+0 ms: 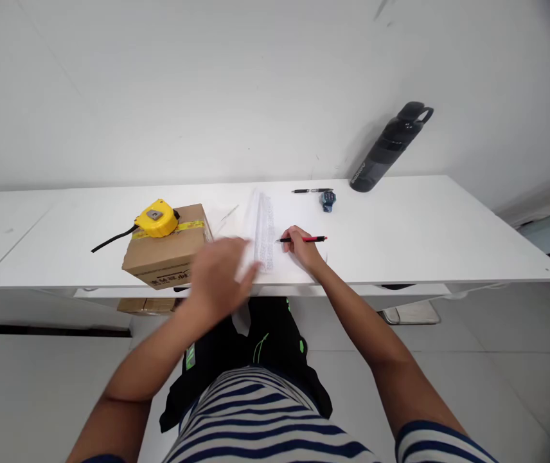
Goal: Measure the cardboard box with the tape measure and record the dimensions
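In my right hand (301, 247) is a red and black pen (314, 239), pinched between the fingers with its tip to the left, over the paper. The hand rests on the right part of the white sheets (266, 235), whose middle strip carries dense, small writing that I cannot read. My left hand (221, 273) is blurred by motion at the left edge of the paper, beside the cardboard box. Its thumb stands apart from the fingers, and nothing shows between them. The left fingertips are smeared, so contact with the paper cannot be made out.
A cardboard box (166, 254) with a yellow tape measure (157, 218) on top stands left on the white table (400, 244). Behind the paper lie a black pen (311, 190) and a dark blue watch (328, 201). A tall dark bottle (385, 151) stands near the wall.
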Demonstrator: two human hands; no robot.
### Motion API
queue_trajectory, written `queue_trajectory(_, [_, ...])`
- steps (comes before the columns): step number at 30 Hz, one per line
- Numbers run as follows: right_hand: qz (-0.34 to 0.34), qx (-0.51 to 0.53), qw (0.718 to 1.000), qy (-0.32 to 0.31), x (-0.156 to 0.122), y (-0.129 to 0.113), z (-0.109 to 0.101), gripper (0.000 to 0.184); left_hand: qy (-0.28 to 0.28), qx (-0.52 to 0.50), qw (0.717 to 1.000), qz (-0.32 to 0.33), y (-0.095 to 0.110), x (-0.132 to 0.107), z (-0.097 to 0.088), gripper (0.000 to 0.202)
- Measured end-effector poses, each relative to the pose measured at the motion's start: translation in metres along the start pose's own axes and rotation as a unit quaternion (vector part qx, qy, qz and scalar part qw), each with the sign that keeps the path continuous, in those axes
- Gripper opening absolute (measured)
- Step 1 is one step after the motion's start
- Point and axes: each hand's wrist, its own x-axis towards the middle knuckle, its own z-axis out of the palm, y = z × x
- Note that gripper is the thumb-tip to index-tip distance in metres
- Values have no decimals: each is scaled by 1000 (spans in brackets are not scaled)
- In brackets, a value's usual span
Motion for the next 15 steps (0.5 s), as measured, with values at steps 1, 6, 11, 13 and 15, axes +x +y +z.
queue_trajectory(1, [12,-2,1000,0,4,-1,0,47,-70,-36,995,59,16,-1,24,44])
queue_trajectory(6, [-5,-48,997,53,22,-7,2,47,-162,-3,987,-26,37,2,124,55])
queue_trajectory(11, [-21,-60,995,75,24,-2,4,38,-164,-11,986,-29,26,2,135,56])
queue_trajectory(13, [-20,-58,995,76,24,0,3,38,-178,-23,983,-43,29,5,125,52])
queue_trajectory(15, [-17,-54,996,69,26,2,2,39,-180,-31,980,-75,35,18,112,45])
